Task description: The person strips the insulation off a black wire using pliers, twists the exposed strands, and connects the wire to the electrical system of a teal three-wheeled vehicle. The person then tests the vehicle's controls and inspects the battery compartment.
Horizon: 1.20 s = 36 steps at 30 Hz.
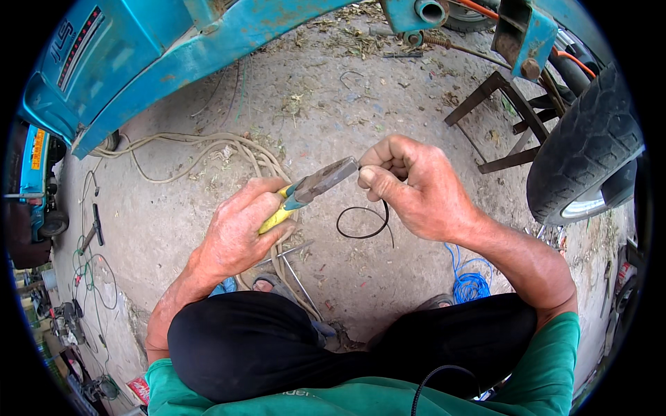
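My left hand [239, 225] is closed round the yellow and teal handles of a pair of pliers [320, 182]. The pliers' metal jaws point up and to the right, and their tip meets the end of a thin black wire [362, 237]. My right hand [416, 184] pinches that wire between thumb and fingertips, right beside the jaws. From my right fingers the wire hangs down in a loose loop. Whether the jaws grip the wire's end or only touch it, I cannot tell.
A teal vehicle frame [229, 41] spans the top. A tyre [590, 149] and a brown metal stand [506, 118] are at the right. Beige rope [208, 142] runs over the concrete floor. A blue wire coil [472, 286] lies by my right foot, a hammer [94, 229] at the left.
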{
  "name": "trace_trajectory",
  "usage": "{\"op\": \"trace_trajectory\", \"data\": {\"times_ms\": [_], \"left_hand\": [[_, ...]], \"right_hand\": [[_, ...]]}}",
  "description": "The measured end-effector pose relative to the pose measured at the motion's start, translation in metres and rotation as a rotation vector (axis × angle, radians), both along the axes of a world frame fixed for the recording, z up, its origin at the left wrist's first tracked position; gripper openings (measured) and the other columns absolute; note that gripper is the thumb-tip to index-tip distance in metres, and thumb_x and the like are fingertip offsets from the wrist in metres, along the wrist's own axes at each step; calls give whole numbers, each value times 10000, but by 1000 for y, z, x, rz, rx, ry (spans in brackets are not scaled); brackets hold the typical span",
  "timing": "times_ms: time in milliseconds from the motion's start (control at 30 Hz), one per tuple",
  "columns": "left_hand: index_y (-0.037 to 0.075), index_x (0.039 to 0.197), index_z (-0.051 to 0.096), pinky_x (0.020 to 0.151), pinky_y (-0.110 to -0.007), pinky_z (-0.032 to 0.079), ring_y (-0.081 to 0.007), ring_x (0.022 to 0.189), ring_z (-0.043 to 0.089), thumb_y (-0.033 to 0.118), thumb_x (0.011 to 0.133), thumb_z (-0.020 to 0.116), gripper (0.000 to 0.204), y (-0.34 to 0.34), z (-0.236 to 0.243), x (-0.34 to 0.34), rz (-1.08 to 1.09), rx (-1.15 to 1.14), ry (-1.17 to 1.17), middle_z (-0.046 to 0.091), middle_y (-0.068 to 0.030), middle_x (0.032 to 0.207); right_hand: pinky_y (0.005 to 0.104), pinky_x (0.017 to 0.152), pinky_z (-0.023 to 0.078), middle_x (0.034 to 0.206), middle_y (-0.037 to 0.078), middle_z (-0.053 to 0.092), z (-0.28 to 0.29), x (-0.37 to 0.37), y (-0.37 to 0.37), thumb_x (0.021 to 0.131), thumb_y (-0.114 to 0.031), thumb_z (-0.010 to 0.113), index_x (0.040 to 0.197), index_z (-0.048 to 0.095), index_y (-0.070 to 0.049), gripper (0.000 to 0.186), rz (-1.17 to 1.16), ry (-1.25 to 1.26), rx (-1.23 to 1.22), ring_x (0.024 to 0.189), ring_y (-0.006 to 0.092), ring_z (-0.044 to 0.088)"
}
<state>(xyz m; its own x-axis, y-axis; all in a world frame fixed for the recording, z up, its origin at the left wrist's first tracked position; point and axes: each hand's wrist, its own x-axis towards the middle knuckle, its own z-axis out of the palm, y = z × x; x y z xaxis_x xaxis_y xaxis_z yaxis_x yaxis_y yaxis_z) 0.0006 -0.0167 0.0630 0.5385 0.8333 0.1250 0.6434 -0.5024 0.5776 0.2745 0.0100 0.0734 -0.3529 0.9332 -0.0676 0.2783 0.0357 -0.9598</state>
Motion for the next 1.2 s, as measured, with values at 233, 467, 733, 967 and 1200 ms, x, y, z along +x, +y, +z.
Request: {"op": "trace_trajectory", "data": {"times_ms": [233, 467, 733, 967, 1200], "left_hand": [[1, 816, 535, 733, -387, 501, -345, 873, 603, 62, 685, 817, 317, -2, -3, -1, 9, 12, -16, 609, -152, 1002], [8, 822, 578, 683, -385, 513, -329, 811, 612, 101, 703, 813, 279, -4, -10, -4, 68, 44, 31, 600, -141, 957], [3, 802, 592, 668, -383, 518, -313, 812, 622, 75, 683, 804, 254, -7, -12, 2, -27, 30, 141, 603, -124, 955], [4, 813, 601, 673, -382, 526, -312, 806, 623, 78, 698, 795, 238, -10, -19, 6, -60, -3, 141, 600, -125, 943], [28, 878, 599, 677, -383, 492, -312, 779, 588, 159, 754, 795, 266, -9, -29, 2, -41, -193, -12, 562, -111, 869]], "right_hand": [[363, 595, 511, 753, 159, 667, 7, 0, 1, 881, -114, 649, 912, 633, 38, 156, 51, -85, 174, 650, 215, 644], [296, 564, 487, 710, 108, 661, 11, 3, 5, 878, -180, 643, 846, 652, 20, 203, 121, -270, 97, 587, 160, 595], [276, 570, 490, 749, 110, 681, 12, 1, 15, 868, -193, 567, 850, 666, 41, 255, 144, -136, -581, 595, 125, 611], [288, 578, 497, 747, 105, 670, -3, 1, 9, 843, -196, 594, 857, 668, 42, 250, 164, -205, -566, 609, 143, 619], [254, 557, 496, 698, 49, 615, -8, 2, 10, 857, -131, 571, 829, 648, 10, 163, 140, -59, -517, 595, 111, 572]]}}
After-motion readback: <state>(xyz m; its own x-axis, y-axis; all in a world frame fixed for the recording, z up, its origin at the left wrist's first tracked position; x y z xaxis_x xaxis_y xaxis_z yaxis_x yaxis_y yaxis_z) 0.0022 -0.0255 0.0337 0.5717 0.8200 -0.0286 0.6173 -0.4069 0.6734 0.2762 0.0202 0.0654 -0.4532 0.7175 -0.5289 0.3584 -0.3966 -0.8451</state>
